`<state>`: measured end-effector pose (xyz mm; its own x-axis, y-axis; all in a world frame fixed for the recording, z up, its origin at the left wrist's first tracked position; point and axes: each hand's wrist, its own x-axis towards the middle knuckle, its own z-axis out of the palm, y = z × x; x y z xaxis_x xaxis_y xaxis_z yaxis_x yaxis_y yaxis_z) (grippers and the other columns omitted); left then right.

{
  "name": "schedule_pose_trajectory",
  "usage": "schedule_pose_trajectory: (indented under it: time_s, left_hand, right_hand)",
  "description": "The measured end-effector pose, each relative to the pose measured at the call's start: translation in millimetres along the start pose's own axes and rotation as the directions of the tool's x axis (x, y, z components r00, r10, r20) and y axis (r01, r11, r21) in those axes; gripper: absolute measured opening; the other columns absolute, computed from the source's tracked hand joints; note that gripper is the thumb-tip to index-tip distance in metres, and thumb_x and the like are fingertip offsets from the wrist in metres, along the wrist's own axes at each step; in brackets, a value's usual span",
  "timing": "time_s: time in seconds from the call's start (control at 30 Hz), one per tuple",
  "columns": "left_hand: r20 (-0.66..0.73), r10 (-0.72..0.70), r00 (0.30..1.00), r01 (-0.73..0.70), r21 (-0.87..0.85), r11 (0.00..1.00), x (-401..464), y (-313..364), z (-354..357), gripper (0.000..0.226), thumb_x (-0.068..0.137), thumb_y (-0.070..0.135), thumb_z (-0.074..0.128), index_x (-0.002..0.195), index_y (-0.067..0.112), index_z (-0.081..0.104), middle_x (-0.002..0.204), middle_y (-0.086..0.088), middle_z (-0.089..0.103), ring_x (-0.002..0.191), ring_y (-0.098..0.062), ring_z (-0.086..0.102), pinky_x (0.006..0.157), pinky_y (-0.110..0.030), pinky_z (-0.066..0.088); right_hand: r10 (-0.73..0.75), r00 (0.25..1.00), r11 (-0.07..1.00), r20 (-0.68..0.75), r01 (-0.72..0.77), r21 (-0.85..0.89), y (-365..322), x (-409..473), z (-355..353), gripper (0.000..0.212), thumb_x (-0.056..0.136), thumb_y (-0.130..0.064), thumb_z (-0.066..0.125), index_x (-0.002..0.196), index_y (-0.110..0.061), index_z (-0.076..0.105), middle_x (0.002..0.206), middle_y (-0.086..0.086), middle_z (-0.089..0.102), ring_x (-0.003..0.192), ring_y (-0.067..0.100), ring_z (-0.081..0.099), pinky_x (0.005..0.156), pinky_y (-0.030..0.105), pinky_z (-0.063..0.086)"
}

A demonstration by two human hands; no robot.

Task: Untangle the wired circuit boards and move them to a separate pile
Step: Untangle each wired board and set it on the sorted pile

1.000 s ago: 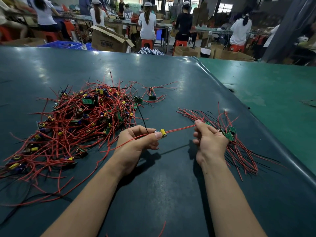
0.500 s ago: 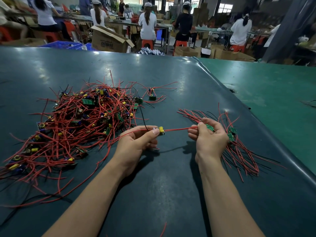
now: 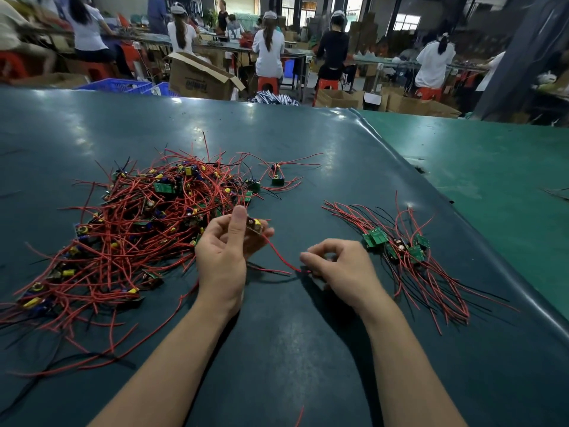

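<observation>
The board is pinched in the left hand, up off the table beside the big tangle. Its red wire runs to the right hand, which looks like it's pinching the end, hard to tell. Yank it and neighbouring wires could drag along, or a solder joint pops before it reaches the sorted pile.

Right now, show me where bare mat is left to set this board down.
Bare mat lies near you, around the forearms, and in the gap between the tangled pile and the sorted pile, where the left hand and right hand work. The far mat behind both piles is bare too. The left side is crowded with wires.
</observation>
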<state>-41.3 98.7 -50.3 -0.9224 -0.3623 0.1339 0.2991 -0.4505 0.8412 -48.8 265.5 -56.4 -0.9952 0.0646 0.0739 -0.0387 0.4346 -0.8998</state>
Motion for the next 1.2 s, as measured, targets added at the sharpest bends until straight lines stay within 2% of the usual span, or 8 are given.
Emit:
schedule_pose_trajectory:
  time_s: [0.1,0.23,0.43,0.53,0.9,1.0,1.1,1.2]
  left_hand:
    - [0.069,-0.097,0.993,0.099,-0.021,0.995,-2.1,5.5,-0.4,0.038,0.076,0.049,0.062,0.074,0.011,0.065,0.058,-0.004,0.064,0.044,-0.014,0.057,0.044,-0.022,0.047]
    - [0.277,-0.150,0.949,0.099,0.189,0.977,-14.1,2.2,4.6,0.037,0.071,0.045,0.068,0.064,0.010,0.063,0.047,0.001,0.056,0.037,-0.007,0.049,0.040,-0.016,0.039]
    - [0.438,-0.184,0.880,0.030,0.336,0.941,-21.0,-4.7,6.0,0.030,0.076,0.034,0.070,0.067,0.006,0.065,0.066,-0.001,0.065,0.063,-0.009,0.055,0.063,-0.019,0.044]
    - [0.466,-0.258,0.846,0.146,0.262,0.954,-20.8,-1.1,5.2,0.027,0.090,0.024,0.061,0.072,0.004,0.066,0.057,0.000,0.062,0.049,-0.007,0.056,0.051,-0.014,0.044]
    - [0.478,-0.316,0.819,0.108,0.413,0.904,-18.7,-3.5,0.5,0.034,0.067,0.047,0.070,0.062,0.014,0.071,0.045,0.006,0.036,0.041,-0.009,0.024,0.043,-0.020,0.016]
    - [0.511,-0.318,0.799,0.077,0.438,0.896,-20.0,-2.6,0.5,0.035,0.068,0.048,0.070,0.062,0.014,0.071,0.046,0.004,0.035,0.043,-0.011,0.023,0.046,-0.026,0.013]
    - [0.504,-0.323,0.801,0.087,0.435,0.896,-19.3,-0.7,-2.0,0.035,0.067,0.048,0.069,0.061,0.013,0.071,0.045,0.004,0.034,0.041,-0.011,0.023,0.046,-0.025,0.013]
    - [0.498,-0.324,0.805,0.109,0.412,0.905,-18.1,-0.3,-3.5,0.033,0.069,0.045,0.070,0.061,0.013,0.071,0.045,0.004,0.036,0.040,-0.010,0.026,0.044,-0.022,0.017]
  right_hand:
    - [-0.095,0.995,0.990,-0.041,0.098,0.104,-10.0,-5.0,2.9,0.010,0.083,-0.031,0.076,0.082,-0.021,0.077,0.074,-0.011,0.070,0.063,0.005,0.059,0.062,0.018,0.046]
    - [-0.016,0.966,0.814,0.258,-0.137,0.564,-25.5,-16.6,10.0,0.031,0.078,-0.044,0.066,0.080,-0.017,0.079,0.064,-0.002,0.061,0.051,0.008,0.048,0.048,0.018,0.036]
    - [-0.013,0.980,0.846,0.200,-0.096,0.524,-19.2,-14.5,7.2,0.015,0.090,-0.019,0.066,0.085,-0.010,0.078,0.064,0.010,0.041,0.048,0.009,0.029,0.042,0.018,0.024]
    - [-0.005,0.978,0.814,0.210,-0.118,0.569,-17.4,-12.5,6.6,0.016,0.083,-0.026,0.072,0.087,-0.012,0.079,0.059,0.001,0.052,0.048,0.007,0.039,0.043,0.018,0.029]
    - [0.353,0.908,0.557,-0.226,-0.010,0.830,-8.2,7.9,-4.4,0.013,0.081,-0.007,0.076,0.071,-0.009,0.069,0.053,-0.002,0.055,0.037,0.002,0.039,0.033,0.015,0.025]
    - [0.322,0.867,0.646,-0.381,0.093,0.758,-3.0,11.8,-4.4,0.016,0.083,-0.010,0.076,0.068,-0.013,0.071,0.051,-0.006,0.056,0.041,0.004,0.043,0.040,0.018,0.034]
    - [0.015,0.830,0.912,-0.558,0.217,0.347,0.6,11.8,1.7,0.011,0.089,-0.019,0.071,0.078,-0.022,0.071,0.061,-0.007,0.063,0.053,0.013,0.055,0.056,0.026,0.047]
    - [-0.113,0.849,0.909,-0.515,0.298,0.290,4.2,12.8,5.7,0.012,0.096,-0.021,0.060,0.087,-0.026,0.063,0.068,-0.005,0.070,0.045,0.013,0.058,0.044,0.025,0.045]
